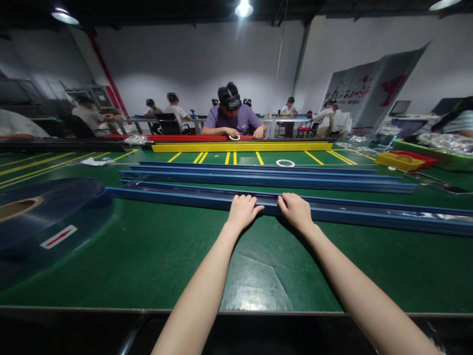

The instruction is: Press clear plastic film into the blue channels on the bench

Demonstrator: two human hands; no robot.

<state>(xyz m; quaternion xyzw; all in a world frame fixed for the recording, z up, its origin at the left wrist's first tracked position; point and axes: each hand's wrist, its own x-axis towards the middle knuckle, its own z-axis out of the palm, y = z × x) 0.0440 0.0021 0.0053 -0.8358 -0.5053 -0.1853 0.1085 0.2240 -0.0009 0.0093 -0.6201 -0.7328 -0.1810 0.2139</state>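
Note:
A long blue channel rail (185, 198) lies across the green table (155, 256), nearest of three parallel blue rails. Both of my hands rest on its near edge at the middle. My left hand (242, 209) has its fingers curled over the rail's lip. My right hand (295, 209) sits beside it, a small gap apart, fingers likewise bent over the edge. Clear film or tape seems to lie inside the rail; I cannot make it out well.
A big blue reel of film (44, 222) lies at the left. Two more blue rails (258, 175) sit behind. A yellow rail (240, 147), a tape ring (285, 163), and a person in purple (232, 121) are across the table. Trays (399, 161) stand at right.

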